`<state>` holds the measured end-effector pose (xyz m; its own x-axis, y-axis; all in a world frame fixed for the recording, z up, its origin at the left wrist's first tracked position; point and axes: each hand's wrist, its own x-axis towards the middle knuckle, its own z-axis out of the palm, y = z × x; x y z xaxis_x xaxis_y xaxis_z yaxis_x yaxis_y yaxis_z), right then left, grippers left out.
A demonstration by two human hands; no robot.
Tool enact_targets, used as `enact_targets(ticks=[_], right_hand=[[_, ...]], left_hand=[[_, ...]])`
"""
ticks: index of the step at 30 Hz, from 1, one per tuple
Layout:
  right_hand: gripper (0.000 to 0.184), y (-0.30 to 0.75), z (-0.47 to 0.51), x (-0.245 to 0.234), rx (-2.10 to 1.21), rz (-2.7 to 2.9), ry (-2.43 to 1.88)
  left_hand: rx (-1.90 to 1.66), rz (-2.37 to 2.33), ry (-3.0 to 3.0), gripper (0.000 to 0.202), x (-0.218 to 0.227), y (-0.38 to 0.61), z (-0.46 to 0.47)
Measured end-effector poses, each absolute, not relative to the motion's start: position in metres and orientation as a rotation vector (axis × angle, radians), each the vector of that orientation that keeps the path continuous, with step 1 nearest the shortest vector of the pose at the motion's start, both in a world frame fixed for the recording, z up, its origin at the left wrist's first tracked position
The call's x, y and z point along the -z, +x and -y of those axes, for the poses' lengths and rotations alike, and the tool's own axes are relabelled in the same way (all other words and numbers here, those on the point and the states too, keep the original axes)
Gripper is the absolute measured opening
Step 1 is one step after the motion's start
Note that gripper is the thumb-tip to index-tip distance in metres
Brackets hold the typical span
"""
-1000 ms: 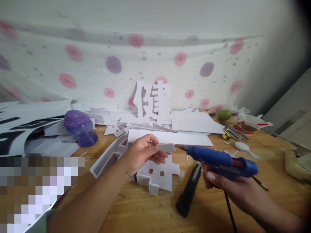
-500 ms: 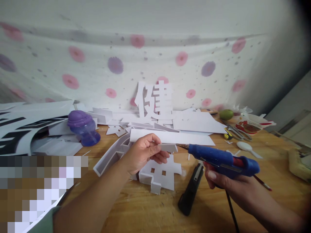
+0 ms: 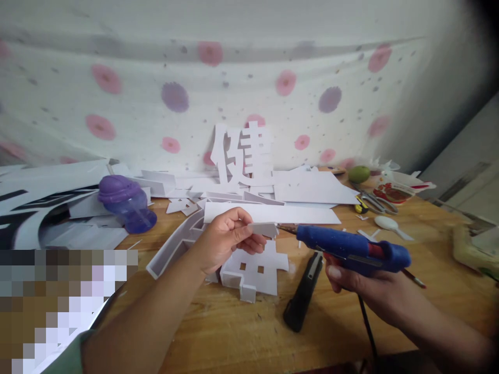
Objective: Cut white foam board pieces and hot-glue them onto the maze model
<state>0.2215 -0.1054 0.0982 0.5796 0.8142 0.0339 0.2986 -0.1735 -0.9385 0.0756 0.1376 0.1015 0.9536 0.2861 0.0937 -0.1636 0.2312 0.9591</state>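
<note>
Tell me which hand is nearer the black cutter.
Right. The right hand, gripping the blue glue gun, is just right of the black cutter; the left hand, pinching a white strip, is farther off to its left.

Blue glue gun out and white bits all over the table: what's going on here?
Someone is working with both hands. The left hand pinches a small white strip, while the right hand grips the blue glue gun, its nozzle at the strip's free end; whether they touch is hard to tell. Below, a white cut-out with low walls along part of its edge lies on the wooden table, near a black tool.
</note>
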Motion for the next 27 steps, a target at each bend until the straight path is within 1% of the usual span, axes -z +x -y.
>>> enact_targets(ticks=[9,17,22,27], right_hand=[[0.033,0.232,0.108,-0.098,-0.655,1.115,-1.776],[0.035,0.232,0.110,-0.096,-0.634,1.125,-1.813],[0.031,0.228,0.108,-0.097,-0.589,1.113,-1.747],[0.023,0.228,0.105,-0.101,-0.497,1.246,-1.778]], left_hand=[[-0.329,-0.097,1.297,0.028,-0.101,0.076,-0.139],[-0.347,-0.131,1.304,0.029,-0.106,0.076,-0.139],[-0.353,-0.159,1.336,0.031,-0.105,0.074,-0.144],[-0.355,-0.149,1.428,0.025,-0.107,0.072,-0.147]])
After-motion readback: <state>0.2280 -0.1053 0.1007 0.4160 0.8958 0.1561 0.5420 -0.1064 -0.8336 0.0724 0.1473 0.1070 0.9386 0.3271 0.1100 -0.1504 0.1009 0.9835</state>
